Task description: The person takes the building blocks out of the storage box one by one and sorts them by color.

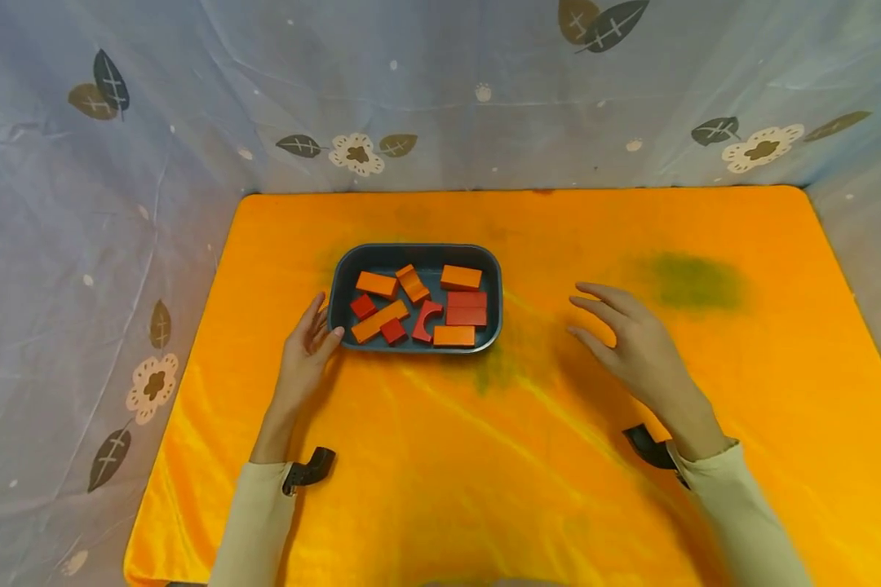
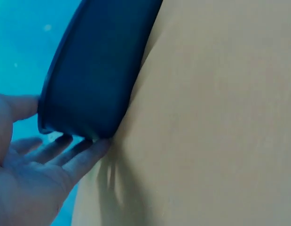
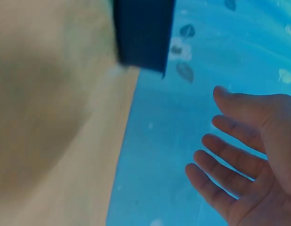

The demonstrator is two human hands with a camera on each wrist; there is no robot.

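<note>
A dark blue-grey tray (image 1: 414, 352) stands left of the middle on the orange cloth, holding several orange blocks (image 1: 453, 336) and red blocks (image 1: 467, 316). One red block (image 1: 427, 320) has an arch-shaped cutout. My left hand (image 1: 306, 350) is at the tray's left end. In the left wrist view, its thumb (image 2: 25, 107) touches the tray's rim, while the fairly straight fingers (image 2: 84, 162) reach the end wall lower down. My right hand (image 1: 640, 350) hovers to the right, apart from the tray, fingers spread and loosely bent, holding nothing.
An orange cloth (image 1: 558, 505) covers the table, with a greenish patch (image 1: 693, 280) at the right. Pale curtains printed with leaves and flowers (image 1: 440, 98) stand behind the table and along both sides. Dark wrist mounts (image 1: 312, 469) are on both forearms.
</note>
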